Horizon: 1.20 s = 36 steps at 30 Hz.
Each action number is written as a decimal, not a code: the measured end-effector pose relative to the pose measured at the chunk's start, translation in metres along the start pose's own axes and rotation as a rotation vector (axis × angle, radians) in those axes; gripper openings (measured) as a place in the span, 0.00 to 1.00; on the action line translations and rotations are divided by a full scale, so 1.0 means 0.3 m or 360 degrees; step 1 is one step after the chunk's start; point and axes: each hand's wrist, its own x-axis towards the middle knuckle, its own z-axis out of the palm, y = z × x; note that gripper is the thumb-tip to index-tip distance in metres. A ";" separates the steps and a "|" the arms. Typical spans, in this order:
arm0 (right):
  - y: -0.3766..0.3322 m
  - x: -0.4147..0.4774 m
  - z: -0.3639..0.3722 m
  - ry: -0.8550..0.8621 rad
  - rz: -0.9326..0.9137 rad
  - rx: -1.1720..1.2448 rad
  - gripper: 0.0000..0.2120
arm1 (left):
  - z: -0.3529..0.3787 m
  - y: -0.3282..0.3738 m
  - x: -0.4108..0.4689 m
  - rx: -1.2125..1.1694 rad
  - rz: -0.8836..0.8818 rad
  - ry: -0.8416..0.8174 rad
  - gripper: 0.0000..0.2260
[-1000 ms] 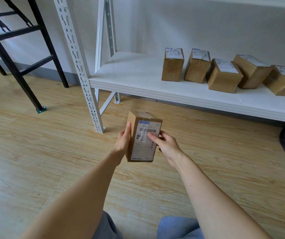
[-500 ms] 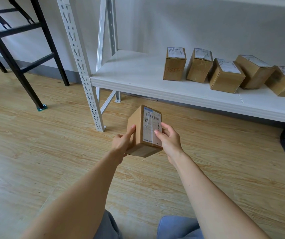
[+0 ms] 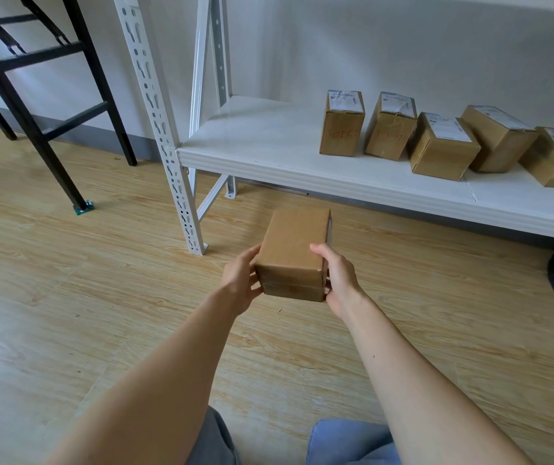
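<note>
The small brown cardboard box (image 3: 292, 243) is rolling over between the left hand (image 3: 240, 283) and right hand (image 3: 339, 280). Its white barcode label (image 3: 329, 229), which was facing the camera a second ago, is swinging round to the right side. A plain brown face is coming up on top.

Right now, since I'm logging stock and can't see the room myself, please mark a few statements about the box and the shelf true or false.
1. The left hand and the right hand both grip the box. True.
2. The box rests on the shelf. False: it is held above the floor, in front of the shelf.
3. Five other boxes stand on the shelf. True.
4. Those boxes sit at the shelf's left end. False: they sit toward its right.
</note>
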 end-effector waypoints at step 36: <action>0.024 0.008 -0.016 -0.0185 0.0093 -0.0079 0.22 | 0.006 0.011 -0.015 0.0028 -0.0018 -0.0200 0.55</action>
